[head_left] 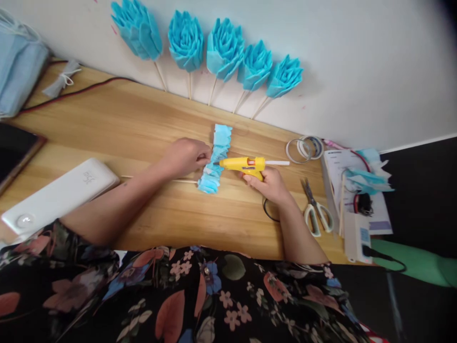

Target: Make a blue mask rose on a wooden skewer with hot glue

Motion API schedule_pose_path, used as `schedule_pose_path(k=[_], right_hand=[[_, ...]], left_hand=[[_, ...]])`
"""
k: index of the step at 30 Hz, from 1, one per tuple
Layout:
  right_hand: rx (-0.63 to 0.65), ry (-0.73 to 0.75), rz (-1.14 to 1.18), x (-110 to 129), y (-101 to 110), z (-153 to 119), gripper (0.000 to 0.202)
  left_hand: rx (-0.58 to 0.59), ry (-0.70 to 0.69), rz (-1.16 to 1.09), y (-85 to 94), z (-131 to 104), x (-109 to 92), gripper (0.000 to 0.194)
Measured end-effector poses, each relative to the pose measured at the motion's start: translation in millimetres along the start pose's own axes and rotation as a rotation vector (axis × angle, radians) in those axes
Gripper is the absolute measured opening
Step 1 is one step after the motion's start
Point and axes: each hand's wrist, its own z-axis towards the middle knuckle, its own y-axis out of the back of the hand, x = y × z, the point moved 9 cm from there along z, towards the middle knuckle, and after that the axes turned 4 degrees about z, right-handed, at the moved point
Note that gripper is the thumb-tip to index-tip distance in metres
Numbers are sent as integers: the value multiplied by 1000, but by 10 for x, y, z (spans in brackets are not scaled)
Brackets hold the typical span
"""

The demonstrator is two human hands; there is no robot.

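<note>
A ruffled strip of light blue fabric or crepe paper (pixel 222 138) lies lengthwise on the wooden table, its lower end over the tip of a thin wooden stick (pixel 182 181). My left hand (pixel 187 157) is closed at the strip's left edge, thumb and fingertips pinched on it. In my right hand (pixel 267 183) is a yellow hot glue gun (pixel 243 164), gripped by its handle. A white glue stick (pixel 278 163) pokes out of its back. The gun's nozzle points left and meets the strip's middle, close to my left fingertips.
Several blue flowers on sticks (pixel 224 50) lean against the wall. Tape rolls (pixel 310 147), scissors (pixel 314 209), papers (pixel 378 219) and a white power adapter (pixel 357 236) are at right. A white power bank (pixel 60 195), a dark-screened device (pixel 17 150) and a light blue bundle (pixel 21 62) are at left.
</note>
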Motion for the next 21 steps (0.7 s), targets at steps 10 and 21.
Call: schedule_pose_path(k=[10, 21], right_hand=[[-44, -49, 322, -136, 63, -43, 44], [26, -22, 14, -81, 30, -62, 40]], left_hand=[[37, 18, -54, 10, 7, 3, 16], [19, -20, -132, -1, 14, 31, 19]])
